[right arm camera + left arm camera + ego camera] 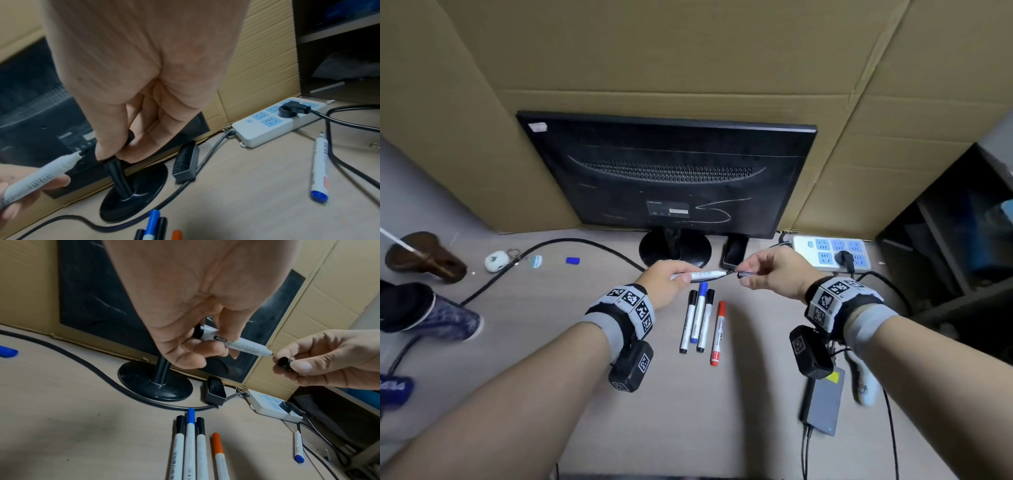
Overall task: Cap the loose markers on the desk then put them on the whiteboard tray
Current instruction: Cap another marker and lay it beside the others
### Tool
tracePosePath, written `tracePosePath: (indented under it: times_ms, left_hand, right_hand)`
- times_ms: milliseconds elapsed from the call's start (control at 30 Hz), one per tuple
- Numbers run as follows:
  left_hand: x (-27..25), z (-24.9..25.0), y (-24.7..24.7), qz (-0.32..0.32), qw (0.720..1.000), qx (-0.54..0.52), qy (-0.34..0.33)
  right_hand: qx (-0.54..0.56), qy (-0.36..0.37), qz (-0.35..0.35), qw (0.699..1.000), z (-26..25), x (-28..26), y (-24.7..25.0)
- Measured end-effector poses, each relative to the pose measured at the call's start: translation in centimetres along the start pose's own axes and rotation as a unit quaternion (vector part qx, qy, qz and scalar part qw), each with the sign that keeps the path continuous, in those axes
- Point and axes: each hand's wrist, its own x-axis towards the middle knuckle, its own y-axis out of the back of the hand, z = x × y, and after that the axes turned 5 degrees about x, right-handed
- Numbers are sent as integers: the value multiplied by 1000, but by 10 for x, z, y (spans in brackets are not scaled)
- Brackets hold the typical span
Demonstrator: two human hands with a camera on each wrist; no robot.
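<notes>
Overhead, left hand gripping uncapped marker, right hand pinching black cap; capped markers below.

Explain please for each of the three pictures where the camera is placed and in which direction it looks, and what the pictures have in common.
Head: worn on the head, looking forward and down at the desk; both forearms, left hand and right hand show.
Left wrist: looks along the left hand at the uncapped marker it holds; the right hand shows too.
Right wrist: looks along the right hand pinching the black cap; left fingertips show.
Shared: all three show the monitor stand and power strip.
</notes>
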Motion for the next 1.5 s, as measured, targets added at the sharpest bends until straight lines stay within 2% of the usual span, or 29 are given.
tracePosePath:
  times_ms: [533,733,1100,1333,1500]
  left_hand:
    - [-36,11,2,27,999,1,-18]
    - [-38,22,-2,31,999,-9,-36]
    - [-34,19,-4,43,998,-49,-17]
    - [-36,17,-12,39,997,-60,-8]
    - [-38,12,-10,21,996,-90,-6]
  right_hand:
    - [38,27,-26,999,-31,-30,-7]
    - [8,36,-44,998,-34,-33,-5]
    - [52,52,-58,996,-55,-36,-6]
    - [30,37,-51,998,-47,-32,-14]
    - [62,38,-36,997,-46,-27,-17]
